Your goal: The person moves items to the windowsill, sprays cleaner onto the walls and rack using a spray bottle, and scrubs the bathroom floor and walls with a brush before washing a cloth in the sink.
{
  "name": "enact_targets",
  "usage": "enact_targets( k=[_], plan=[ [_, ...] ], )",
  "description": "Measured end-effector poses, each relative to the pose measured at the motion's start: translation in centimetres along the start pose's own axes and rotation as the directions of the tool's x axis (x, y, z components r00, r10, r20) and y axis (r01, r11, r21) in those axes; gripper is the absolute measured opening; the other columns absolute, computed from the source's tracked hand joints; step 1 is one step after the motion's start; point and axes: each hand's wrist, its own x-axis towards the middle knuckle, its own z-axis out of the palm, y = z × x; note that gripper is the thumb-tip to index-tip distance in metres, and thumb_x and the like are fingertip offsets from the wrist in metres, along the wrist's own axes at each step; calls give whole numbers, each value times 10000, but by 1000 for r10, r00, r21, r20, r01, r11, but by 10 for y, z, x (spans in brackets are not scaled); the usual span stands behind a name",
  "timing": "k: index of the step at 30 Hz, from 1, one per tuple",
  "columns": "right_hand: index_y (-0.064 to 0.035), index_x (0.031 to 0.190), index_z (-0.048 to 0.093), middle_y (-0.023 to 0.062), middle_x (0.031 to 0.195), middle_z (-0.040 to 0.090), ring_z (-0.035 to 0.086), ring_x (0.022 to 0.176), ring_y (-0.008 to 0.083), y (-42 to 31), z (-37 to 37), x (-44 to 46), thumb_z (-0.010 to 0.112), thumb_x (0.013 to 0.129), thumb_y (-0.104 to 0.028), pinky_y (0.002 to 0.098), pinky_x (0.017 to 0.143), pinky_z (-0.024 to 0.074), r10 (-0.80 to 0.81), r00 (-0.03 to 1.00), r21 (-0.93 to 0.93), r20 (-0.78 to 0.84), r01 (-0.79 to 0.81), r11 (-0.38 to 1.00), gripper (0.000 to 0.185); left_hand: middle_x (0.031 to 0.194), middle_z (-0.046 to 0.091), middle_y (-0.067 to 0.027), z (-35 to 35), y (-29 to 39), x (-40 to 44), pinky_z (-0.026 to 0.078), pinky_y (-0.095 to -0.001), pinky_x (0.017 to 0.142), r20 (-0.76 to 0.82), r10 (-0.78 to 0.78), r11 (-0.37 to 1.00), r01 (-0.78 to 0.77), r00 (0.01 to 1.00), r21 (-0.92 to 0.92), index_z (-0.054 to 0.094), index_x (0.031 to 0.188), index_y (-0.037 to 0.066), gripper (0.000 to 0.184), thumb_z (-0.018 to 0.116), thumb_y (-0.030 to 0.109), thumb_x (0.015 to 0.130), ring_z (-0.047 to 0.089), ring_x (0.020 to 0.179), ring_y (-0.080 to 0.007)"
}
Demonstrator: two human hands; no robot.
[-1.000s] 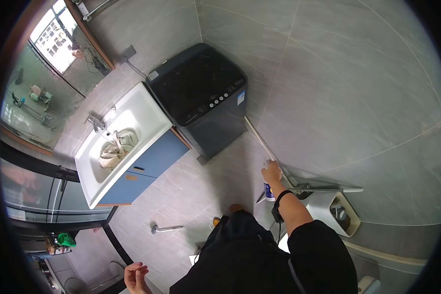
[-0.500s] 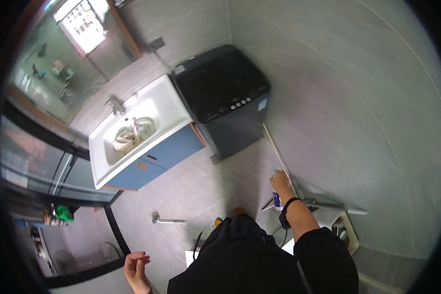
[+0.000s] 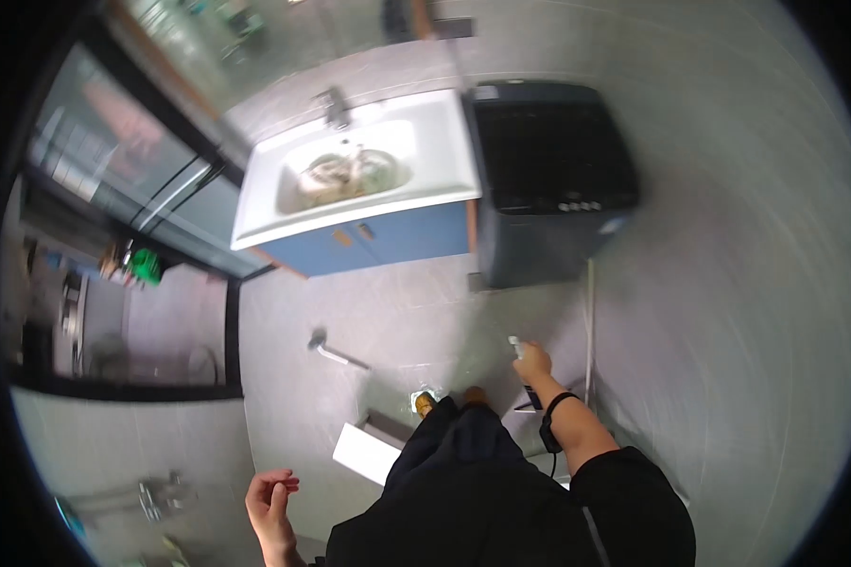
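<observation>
Spray bottle (image 3: 515,342) is over the floor (image 3: 425,323), near the pole (image 3: 591,331), our right hand (image 3: 534,363) wrapped round its neck, probably for an easy carry. Our left hand (image 3: 271,501) is well apart, empty, fingers loosely curled.

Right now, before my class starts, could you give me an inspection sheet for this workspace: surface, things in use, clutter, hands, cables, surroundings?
Surface: grey tiled floor; wetness cannot be told.
Things in use: bottle with white nozzle, partly hidden.
Clutter: what looks like a shower head on the floor; light pole; blurred cloth bundle in the sink.
Hands: right hand grips the bottle; left hand holds nothing.
Cables: black cord below the right wristband.
Surroundings: washing machine beside the sink.
</observation>
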Motion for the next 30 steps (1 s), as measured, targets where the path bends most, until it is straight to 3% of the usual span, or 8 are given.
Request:
enact_targets(
  k=[6,11,18,22,23,24,26,30],
  plan=[
    [-7,893,676,191,841,677,664,813,367,-3,40,30,673,650,-123,443,739,515,-96,995,88,25,93,992,270,924,676,-72,-23,-21,-47,506,-262,795,-242,-179,984,173,954,-45,641,1026,-24,143,578,24,905,637,872,-148],
    [-7,1021,614,154,946,625,628,887,318,-9,57,21,573,644,6,403,825,482,-428,903,302,-24,415,858,379,1008,669,-83,-47,-50,-98,507,-293,824,-404,-185,964,245,896,102,646,1043,9,176,567,71,897,640,924,-152],
    [-8,1023,594,132,968,609,609,926,279,-158,79,-42,525,665,49,381,863,456,-660,744,369,-104,645,669,369,983,637,-114,-118,-103,-171,520,-353,814,-507,-87,928,254,857,271,654,1055,56,217,590,100,853,650,902,-249],
    [-25,1047,607,126,980,616,603,940,239,-250,101,-103,529,682,63,351,871,455,-678,734,331,30,633,700,384,987,630,-112,-173,-147,-228,523,-369,818,-532,-44,889,276,846,366,652,1055,82,220,621,120,841,639,932,-265],
    [-29,1054,612,109,973,611,593,904,226,-265,123,-114,529,707,58,354,816,473,-777,623,421,-89,731,537,367,984,628,-114,-188,-163,-244,523,-370,819,-545,-31,889,273,838,368,652,1053,86,220,630,128,838,636,940,-267],
    [-5,1059,610,100,985,607,584,862,212,-293,127,-147,503,738,81,341,737,489,-774,632,327,-35,739,589,349,981,626,-115,-206,-180,-261,523,-371,821,-564,-20,885,277,826,374,652,1051,91,221,639,136,835,634,948,-268],
    [6,1065,597,100,1008,611,602,833,183,-319,183,-158,489,749,115,326,689,497,-846,533,535,-19,720,442,351,1015,614,-121,-239,-220,-289,510,-397,844,-584,-23,892,281,811,354,639,1078,98,260,663,178,831,615,993,-283],
    [14,1063,574,116,1015,614,632,719,159,-426,190,-391,493,760,139,305,692,507,-943,260,716,207,616,327,338,1129,592,-133,-294,-270,-312,486,-407,916,-531,-64,895,283,845,344,598,1145,90,409,726,206,774,570,1082,-320]
  ],
)
